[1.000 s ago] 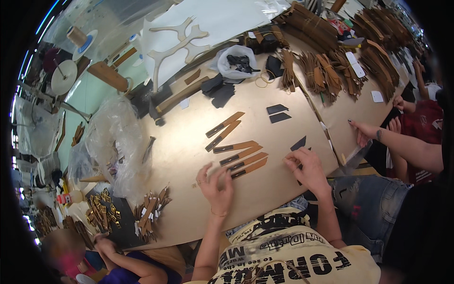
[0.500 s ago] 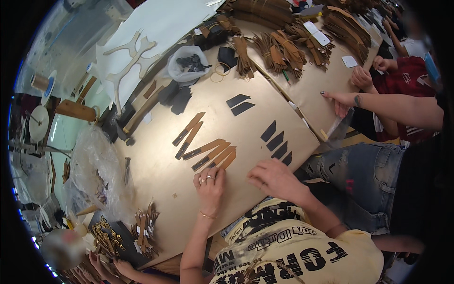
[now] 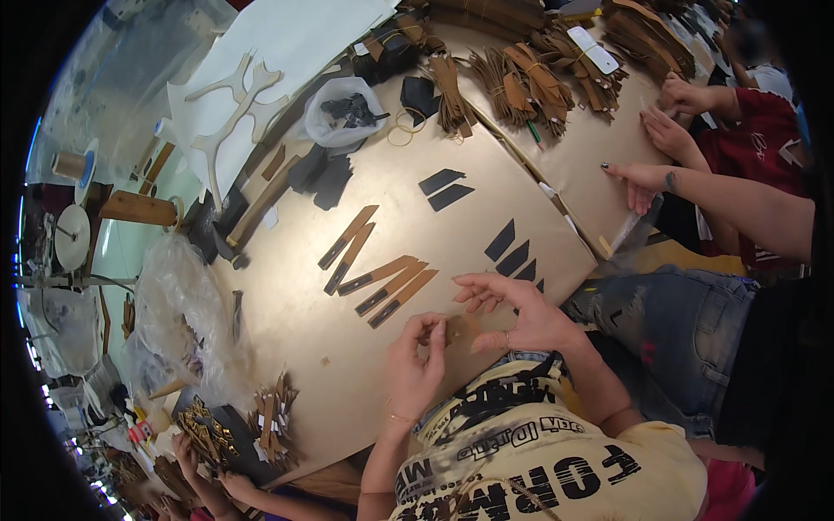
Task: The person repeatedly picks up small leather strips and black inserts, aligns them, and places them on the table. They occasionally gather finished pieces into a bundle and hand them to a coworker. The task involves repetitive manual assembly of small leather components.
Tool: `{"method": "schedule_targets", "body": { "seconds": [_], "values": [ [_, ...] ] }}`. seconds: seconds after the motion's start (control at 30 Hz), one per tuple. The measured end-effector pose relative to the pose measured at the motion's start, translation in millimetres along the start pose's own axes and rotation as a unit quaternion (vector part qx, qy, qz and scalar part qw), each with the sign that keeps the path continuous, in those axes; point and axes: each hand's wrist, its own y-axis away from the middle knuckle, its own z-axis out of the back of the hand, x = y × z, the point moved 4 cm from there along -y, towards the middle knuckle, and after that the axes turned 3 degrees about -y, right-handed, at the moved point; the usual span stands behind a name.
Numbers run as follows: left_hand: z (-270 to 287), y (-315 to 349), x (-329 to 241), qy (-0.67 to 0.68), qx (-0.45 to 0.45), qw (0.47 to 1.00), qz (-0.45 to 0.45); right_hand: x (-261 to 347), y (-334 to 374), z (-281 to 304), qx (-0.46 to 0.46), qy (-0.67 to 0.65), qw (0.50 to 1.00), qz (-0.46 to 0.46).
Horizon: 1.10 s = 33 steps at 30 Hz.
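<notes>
My left hand (image 3: pixel 419 358) is closed in a pinch above the near edge of the table. A brown leather strip (image 3: pixel 464 329), smeared by motion, shows at its fingertips. Facing it, my right hand (image 3: pixel 532 319) has thumb and fingers apart, with nothing gripped. Just beyond my left hand, several brown strips with dark ends (image 3: pixel 403 297) lie in a slanting row. Several black slanted pieces (image 3: pixel 513 259) lie beyond my right hand, which partly covers the nearest ones. Two more black pieces (image 3: pixel 448 197) lie farther off.
Bundles of brown strips (image 3: pixel 521 82) line the far side. A plastic bag of black scraps (image 3: pixel 346 113) and a hammer (image 3: pixel 228 247) lie left, near crumpled clear plastic (image 3: pixel 178 304). A co-worker's hand (image 3: pixel 638 182) rests at the right; other hands work at lower left.
My left hand has moved right and toward me, taking the nearest brown strip from the row. My right hand has risen slightly and its fingers have spread.
</notes>
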Motion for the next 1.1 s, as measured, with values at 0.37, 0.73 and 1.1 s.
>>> {"method": "schedule_targets", "body": {
  "seconds": [0.37, 0.73, 1.1],
  "values": [
    [15.0, -40.9, -5.5, 0.112, -0.034, 0.993, 0.004, -16.2, -53.5, 34.9, -0.215, 0.295, 0.926, 0.100],
    [27.0, -56.7, -14.8, 0.220, 0.016, 0.975, 0.038, -40.0, -58.6, 23.9, -0.121, 0.550, 0.820, 0.103],
    [18.3, -52.0, -13.0, 0.224, 0.052, 0.973, 0.028, -23.0, -113.3, 41.2, -0.182, 0.442, 0.874, 0.083]
  ]
}}
